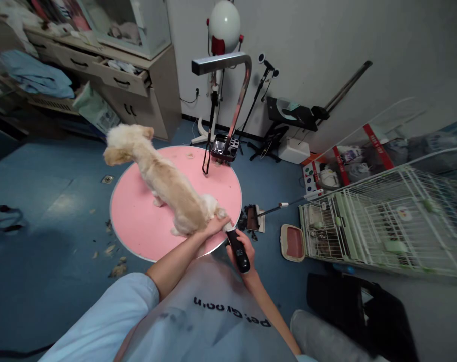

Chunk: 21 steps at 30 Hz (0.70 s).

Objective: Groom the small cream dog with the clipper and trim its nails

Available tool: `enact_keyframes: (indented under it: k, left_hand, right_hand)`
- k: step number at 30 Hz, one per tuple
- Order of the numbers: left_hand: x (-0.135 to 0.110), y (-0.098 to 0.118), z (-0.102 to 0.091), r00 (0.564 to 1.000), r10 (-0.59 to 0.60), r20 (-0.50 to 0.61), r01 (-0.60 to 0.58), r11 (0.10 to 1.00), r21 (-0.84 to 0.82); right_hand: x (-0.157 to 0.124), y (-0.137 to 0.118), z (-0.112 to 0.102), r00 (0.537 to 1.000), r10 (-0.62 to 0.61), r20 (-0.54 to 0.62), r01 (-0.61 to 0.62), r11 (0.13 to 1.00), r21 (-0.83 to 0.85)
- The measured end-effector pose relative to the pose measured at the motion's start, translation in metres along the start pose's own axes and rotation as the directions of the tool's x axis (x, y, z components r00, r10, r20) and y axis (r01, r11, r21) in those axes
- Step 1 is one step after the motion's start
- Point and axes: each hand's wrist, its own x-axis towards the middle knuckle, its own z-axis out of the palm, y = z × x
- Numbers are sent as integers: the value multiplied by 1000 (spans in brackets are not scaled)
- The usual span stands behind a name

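- Both of my hands are busy at the near edge of the round pink table (138,221): my left hand (215,226) is closed around the rear leg of the small cream dog (164,181), and my right hand (247,256) is wrapped around the black clipper (238,250).
- Standing on the table, the dog has its head to the far left and its hindquarters toward me; the clipper's tip sits just beside the paw I hold.
- I judge the dog soft, warm and likely to squirm, with thin, fragile legs, so the hold belongs low on the leg, snug but not squeezing.
- By contrast the clipper looks stiff, smooth and light; my fingers grip it around the middle of the body, blade end pointing away from me.
- Clumps of cut fur lie on the blue floor (43,201) to the near left of the table.
- On the right stands a white wire cage (386,221), with a dustpan (256,218) between it and the table.
- At the table's far side rises a metal grooming arm (228,65).
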Motion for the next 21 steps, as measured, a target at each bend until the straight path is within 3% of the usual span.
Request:
enact_keyframes:
  k: [6, 11, 15, 21]
  left_hand:
    - [7, -1, 2, 989, -44, 142, 79, 964, -253]
    - [8, -3, 1, 991, -47, 123, 74, 970, -230]
    - [9, -6, 3, 995, 33, 89, -10, 970, -242]
    - [11, -10, 1, 992, 110, 54, -104, 990, -97]
  right_hand:
    - [3, 7, -5, 996, 59, 62, -62, 997, 49]
    - [2, 4, -1, 998, 61, 25, -62, 997, 39]
    - [-5, 0, 9, 997, 68, -25, -68, 998, -14]
    - [-16, 5, 23, 998, 29, -62, -30, 1000, -8]
